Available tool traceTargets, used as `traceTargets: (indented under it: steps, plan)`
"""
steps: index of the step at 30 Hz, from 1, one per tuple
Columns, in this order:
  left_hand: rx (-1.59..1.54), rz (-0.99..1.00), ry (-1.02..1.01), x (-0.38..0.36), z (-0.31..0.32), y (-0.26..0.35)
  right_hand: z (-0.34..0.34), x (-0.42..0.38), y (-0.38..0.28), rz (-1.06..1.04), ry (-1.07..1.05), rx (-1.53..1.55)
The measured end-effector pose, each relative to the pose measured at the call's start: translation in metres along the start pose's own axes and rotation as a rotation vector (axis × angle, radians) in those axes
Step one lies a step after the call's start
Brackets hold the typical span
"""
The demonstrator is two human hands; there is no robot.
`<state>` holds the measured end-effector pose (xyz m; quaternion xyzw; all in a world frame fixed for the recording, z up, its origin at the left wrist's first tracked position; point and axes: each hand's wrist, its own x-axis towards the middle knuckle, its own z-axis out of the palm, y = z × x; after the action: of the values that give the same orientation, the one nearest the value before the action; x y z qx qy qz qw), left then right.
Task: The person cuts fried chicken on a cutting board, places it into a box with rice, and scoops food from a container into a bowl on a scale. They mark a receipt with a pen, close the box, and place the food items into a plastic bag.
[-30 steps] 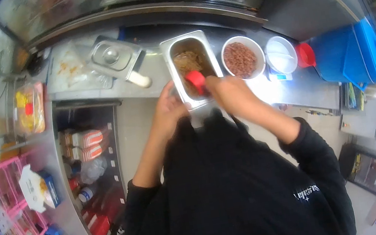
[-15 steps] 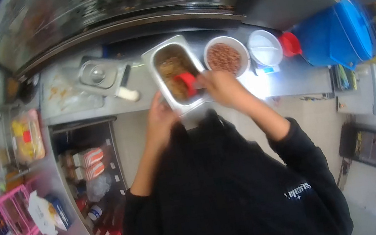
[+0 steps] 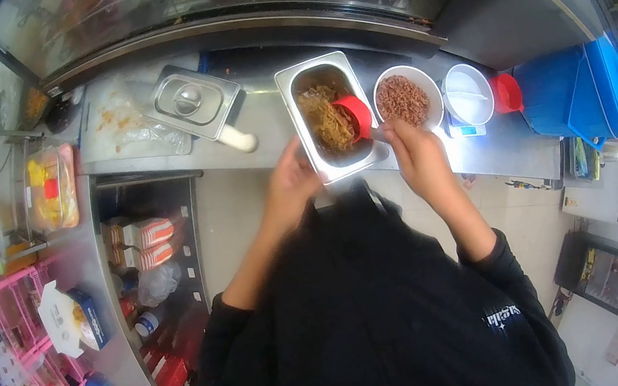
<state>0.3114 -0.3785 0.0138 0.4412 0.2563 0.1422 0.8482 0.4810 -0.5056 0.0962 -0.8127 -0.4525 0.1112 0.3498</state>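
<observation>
My left hand (image 3: pixel 293 182) holds the near left side of a deep steel food pan (image 3: pixel 296 118), its fingers against the outer wall. Inside lies brown, shredded-looking food (image 3: pixel 323 119). My right hand (image 3: pixel 423 157) grips the handle of a red measuring scoop (image 3: pixel 359 108), whose cup sits in the pan near the right wall, with some food in it. Just right of the pan stands a white bowl (image 3: pixel 436 100) of small reddish-brown pieces (image 3: pixel 401 99). Beyond it, a white tub (image 3: pixel 468 91) rests on a small scale (image 3: pixel 469 130).
A lidded steel pan (image 3: pixel 190 103) and a white-handled tool (image 3: pixel 237 139) lie left on the counter, near a plastic sheet (image 3: pixel 125 129). At right are a red cup (image 3: pixel 506 93) and a blue bin (image 3: pixel 569 99). A glass-fronted cabinet (image 3: pixel 235 31) runs along the back.
The view has shifted, so the counter items appear farther right. Within the pan, the red scoop has moved toward the right wall along with my right hand. My left hand stays at the pan.
</observation>
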Motion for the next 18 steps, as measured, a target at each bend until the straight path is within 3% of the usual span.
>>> traceTargets:
  steps: [3,7,10,18]
  plan:
    - [0.012,0.003,0.010,0.001,-0.001,-0.002,0.005,-0.002,0.007,0.003,0.000,0.053]
    - [0.008,0.044,0.009,0.001,0.002,-0.007,0.021,-0.012,-0.001,-0.127,-0.098,-0.158]
    - [0.009,0.029,0.014,0.000,0.007,-0.001,0.028,-0.012,0.009,-0.038,-0.004,0.036]
    - [-0.028,0.056,0.015,-0.001,0.013,0.003,-0.003,-0.004,0.032,0.285,-0.070,0.452]
